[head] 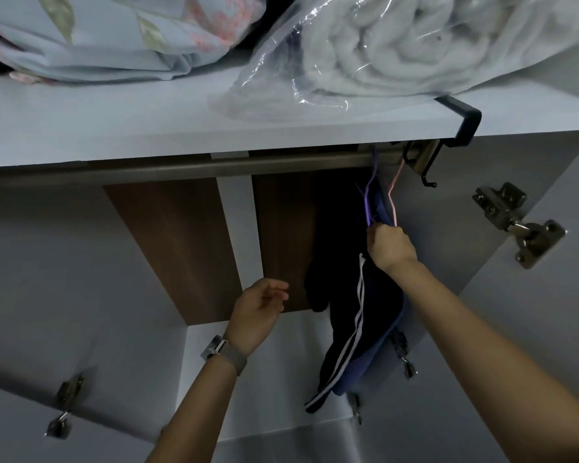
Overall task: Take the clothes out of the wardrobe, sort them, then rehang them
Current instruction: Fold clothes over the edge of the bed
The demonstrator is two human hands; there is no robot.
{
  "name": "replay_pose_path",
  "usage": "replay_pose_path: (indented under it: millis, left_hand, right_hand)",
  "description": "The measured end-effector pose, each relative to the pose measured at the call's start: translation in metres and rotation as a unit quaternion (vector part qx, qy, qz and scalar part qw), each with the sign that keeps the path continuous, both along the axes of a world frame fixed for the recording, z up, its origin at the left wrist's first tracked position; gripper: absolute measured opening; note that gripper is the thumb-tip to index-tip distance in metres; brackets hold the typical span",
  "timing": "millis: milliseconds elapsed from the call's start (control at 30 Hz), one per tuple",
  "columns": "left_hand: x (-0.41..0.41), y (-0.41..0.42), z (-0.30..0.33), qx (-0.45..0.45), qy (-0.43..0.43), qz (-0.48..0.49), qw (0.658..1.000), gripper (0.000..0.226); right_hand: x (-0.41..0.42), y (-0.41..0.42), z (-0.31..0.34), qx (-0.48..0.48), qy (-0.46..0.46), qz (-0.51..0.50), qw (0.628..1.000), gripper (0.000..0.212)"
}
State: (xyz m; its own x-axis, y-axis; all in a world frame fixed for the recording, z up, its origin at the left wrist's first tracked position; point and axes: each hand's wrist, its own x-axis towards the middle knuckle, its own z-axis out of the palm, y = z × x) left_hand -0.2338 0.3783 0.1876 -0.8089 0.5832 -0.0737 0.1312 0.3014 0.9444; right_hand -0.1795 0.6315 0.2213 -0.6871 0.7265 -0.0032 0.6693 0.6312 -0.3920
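My right hand clamps the hangers below the rail — left hand loose, empty; I judge the striped garment could slip off.

Dim, bluish light; the wardrobe's interior falls into shadow, edges bow with wide-angle distortion, slightly soft focus.

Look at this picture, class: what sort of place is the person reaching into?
Most likely the inside of a wardrobe at home. A rail runs under a shelf, hangers with dark clothes hang from it, and door hinges show at the side.
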Motion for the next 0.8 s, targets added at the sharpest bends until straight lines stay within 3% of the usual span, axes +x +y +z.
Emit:
replay_pose_path:
  millis: [100,200,267,400,467,567,700,800]
  left_hand:
    - [0.001,0.006,-0.003,-0.018,0.021,-0.013,1.000,0.027]
    - [0.005,0.010,-0.009,-0.032,0.024,-0.027,0.999,0.024]
    - [0.009,0.013,-0.015,-0.046,0.024,-0.038,0.998,0.023]
    - [0.025,0.023,-0.022,-0.080,0.026,-0.105,0.991,0.023]
    - [0.037,0.029,-0.025,-0.105,0.040,-0.160,0.981,0.023]
    - [0.055,0.033,-0.027,-0.138,0.077,-0.236,0.959,0.027]
    - [0.093,0.029,-0.031,-0.175,0.137,-0.360,0.906,0.028]
    - [0.143,0.021,-0.042,-0.157,0.148,-0.430,0.877,0.025]
  right_hand:
    - [0.015,-0.003,0.000,-0.022,0.046,0.003,0.999,0.032]
    - [0.046,-0.008,-0.004,-0.178,0.136,-0.040,0.974,0.026]
    - [0.075,-0.016,-0.013,-0.223,0.115,-0.045,0.967,0.020]
    - [0.134,-0.043,-0.044,-0.179,-0.023,-0.031,0.983,0.030]
    - [0.161,-0.063,-0.059,-0.188,-0.049,-0.038,0.980,0.028]
    - [0.199,-0.097,-0.076,-0.211,-0.027,-0.097,0.972,0.016]
    - [0.256,-0.152,-0.091,-0.220,0.006,-0.189,0.957,0.031]
    - [0.305,-0.202,-0.100,-0.186,0.046,-0.259,0.947,0.031]
